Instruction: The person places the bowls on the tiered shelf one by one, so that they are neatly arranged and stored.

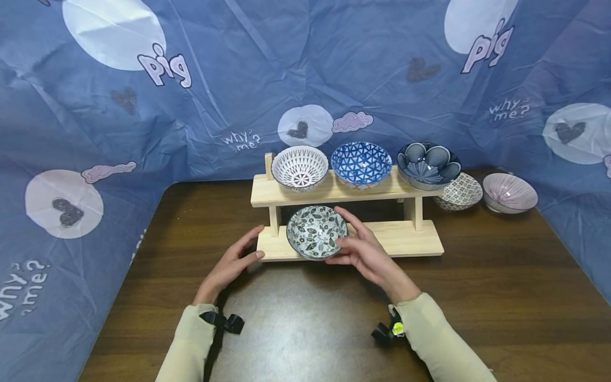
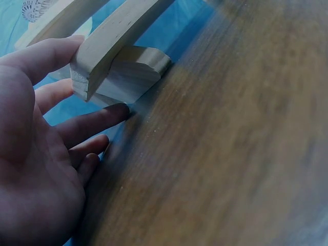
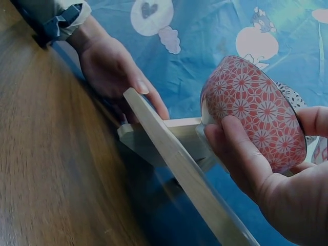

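Observation:
A small bowl (image 1: pixel 317 232), grey-green with leaves and flowers inside, tilts toward me at the lower shelf of a wooden two-tier stand (image 1: pixel 414 241). My right hand (image 1: pixel 365 252) grips its right side, with the thumb at the rim and fingers underneath. In the right wrist view the bowl (image 3: pixel 251 110) shows a red outside with white flower shapes. At the stand's left end my left hand (image 1: pixel 234 260) holds the lower board between thumb and forefinger. The left wrist view shows the board's end (image 2: pixel 84 77) there, the remaining fingers of the left hand (image 2: pixel 46 123) loosely extended below.
Along the upper shelf stand a white patterned bowl (image 1: pixel 300 167), a blue triangle-patterned bowl (image 1: pixel 361 162) and a dark blue bowl (image 1: pixel 429 164). To the right, a brown-patterned bowl (image 1: pixel 460 192) and a pinkish striped bowl (image 1: pixel 509 193) sit on the wooden table (image 1: pixel 501 276). A blue printed cloth (image 1: pixel 215 106) hangs behind.

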`<state>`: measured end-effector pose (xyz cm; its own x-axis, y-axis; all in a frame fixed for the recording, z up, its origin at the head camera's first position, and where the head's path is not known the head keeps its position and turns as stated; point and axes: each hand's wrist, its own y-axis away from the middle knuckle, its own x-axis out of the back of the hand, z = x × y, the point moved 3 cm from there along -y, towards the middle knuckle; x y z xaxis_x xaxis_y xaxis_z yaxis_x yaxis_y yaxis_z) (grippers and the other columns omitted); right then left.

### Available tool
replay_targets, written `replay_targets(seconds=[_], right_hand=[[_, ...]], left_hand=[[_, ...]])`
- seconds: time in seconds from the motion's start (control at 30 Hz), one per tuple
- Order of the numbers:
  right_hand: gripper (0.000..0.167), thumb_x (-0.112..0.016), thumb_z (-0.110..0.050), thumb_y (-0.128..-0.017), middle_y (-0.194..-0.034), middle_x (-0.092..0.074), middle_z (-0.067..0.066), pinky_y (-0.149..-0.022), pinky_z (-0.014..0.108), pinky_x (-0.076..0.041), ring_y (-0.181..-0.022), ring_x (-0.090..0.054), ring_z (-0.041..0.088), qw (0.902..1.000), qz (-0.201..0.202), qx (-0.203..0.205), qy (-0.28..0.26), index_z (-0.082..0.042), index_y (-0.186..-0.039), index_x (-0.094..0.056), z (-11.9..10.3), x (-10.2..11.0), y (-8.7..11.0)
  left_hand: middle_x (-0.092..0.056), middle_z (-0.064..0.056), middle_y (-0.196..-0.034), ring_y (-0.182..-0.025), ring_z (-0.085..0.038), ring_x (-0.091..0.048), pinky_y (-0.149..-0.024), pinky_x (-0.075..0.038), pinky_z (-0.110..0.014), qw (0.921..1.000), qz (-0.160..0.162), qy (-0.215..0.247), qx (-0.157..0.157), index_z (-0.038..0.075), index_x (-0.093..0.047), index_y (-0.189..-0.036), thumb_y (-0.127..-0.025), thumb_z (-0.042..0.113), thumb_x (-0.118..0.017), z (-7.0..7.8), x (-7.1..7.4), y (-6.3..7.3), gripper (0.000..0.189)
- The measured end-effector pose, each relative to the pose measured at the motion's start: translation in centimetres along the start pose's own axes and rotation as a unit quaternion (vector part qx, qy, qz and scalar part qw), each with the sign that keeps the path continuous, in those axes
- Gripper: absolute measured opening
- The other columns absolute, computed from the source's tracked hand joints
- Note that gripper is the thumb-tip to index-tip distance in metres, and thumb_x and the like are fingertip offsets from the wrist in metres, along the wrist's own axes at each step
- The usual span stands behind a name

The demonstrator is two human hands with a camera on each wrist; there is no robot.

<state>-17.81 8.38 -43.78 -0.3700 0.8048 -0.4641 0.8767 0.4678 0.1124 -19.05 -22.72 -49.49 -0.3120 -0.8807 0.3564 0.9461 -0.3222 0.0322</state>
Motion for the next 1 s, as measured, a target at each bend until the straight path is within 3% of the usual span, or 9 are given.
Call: replay_targets(seconds=[0.67, 1.0], right_hand=[[0.082, -0.046, 0.010, -0.092, -0.160, -0.022, 0.029, -0.081, 0.043, -0.060, -0.092, -0.073, 0.023, 0.9999, 0.012, -0.008, 0.000, -0.023, -0.161, -0.017, 1.5, -1.0, -1.6], [0.083, -0.047, 0.009, -0.092, -0.159, -0.025, 0.031, -0.081, 0.042, -0.060, -0.089, -0.073, 0.022, 0.9998, 0.016, -0.006, 0.007, -0.023, -0.162, -0.016, 1.9, -1.0, -2.0]], left_hand=[[-0.042, -0.016, -0.157, -0.142, -0.036, -0.041, -0.114, -0.032, -0.056, 1.0000, 0.002, 0.003, 0.009, 0.017, -0.035, -0.156, -0.098, 0.020, -0.063, -0.1, 0.0, -0.1, 0.065], [-0.042, -0.017, -0.157, -0.141, -0.036, -0.041, -0.113, -0.033, -0.056, 1.0000, 0.001, 0.003, 0.006, 0.017, -0.035, -0.156, -0.098, 0.019, -0.063, -0.2, 0.0, -0.1, 0.065]])
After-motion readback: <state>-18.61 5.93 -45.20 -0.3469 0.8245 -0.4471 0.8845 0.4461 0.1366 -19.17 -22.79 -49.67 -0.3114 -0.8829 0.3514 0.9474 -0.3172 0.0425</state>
